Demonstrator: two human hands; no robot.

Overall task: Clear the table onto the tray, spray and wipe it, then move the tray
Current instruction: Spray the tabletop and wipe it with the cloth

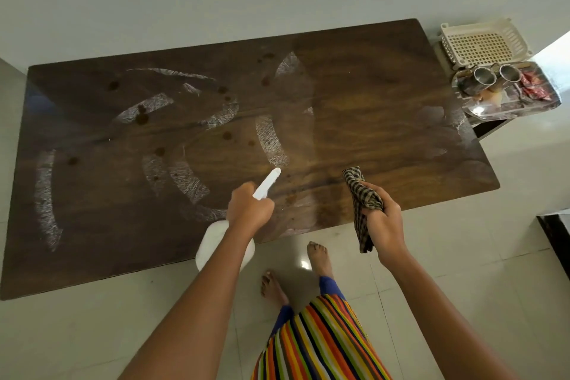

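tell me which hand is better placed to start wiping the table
The right hand: it already grips the checked cloth just above the table near its front edge. The left hand is occupied holding the white spray bottle.

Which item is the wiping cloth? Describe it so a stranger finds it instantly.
Start at the dark wooden table and go to its near edge. The right hand grips the cloth there, hanging limp. It is dark-and-tan checked, unlike the plain white spray bottle in the left hand.
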